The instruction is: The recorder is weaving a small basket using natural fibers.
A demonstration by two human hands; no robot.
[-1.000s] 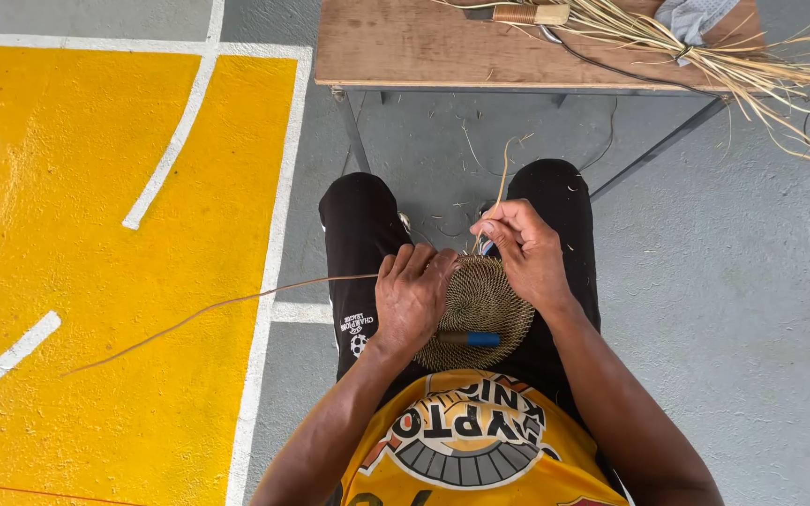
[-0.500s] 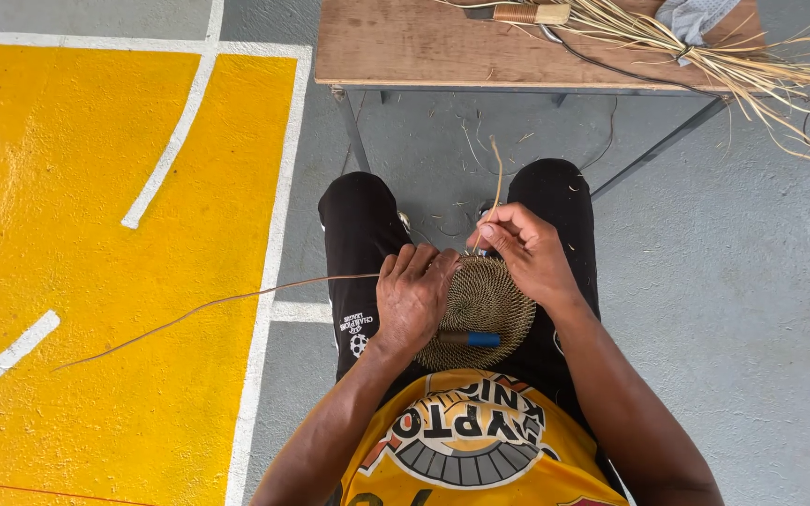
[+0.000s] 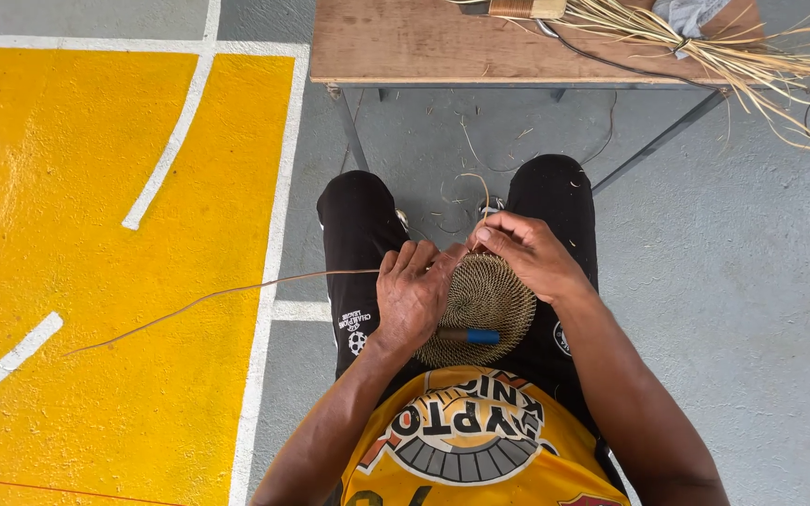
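Observation:
A round woven disc of tan fibre lies on my lap. My left hand grips its left edge, and a tool with a blue handle sticks out from under that hand. My right hand pinches a thin strand at the disc's top rim. A long brown fibre strand runs from between my hands out to the left over the yellow floor.
A wooden bench stands ahead of my knees, with a bundle of pale straw lying across its right end. Loose fibre scraps litter the grey floor between my legs. Yellow paint with white lines covers the floor at left.
My right hand has shifted slightly left along the disc's top rim, closer to my left hand. The short upright strand above it has dropped lower.

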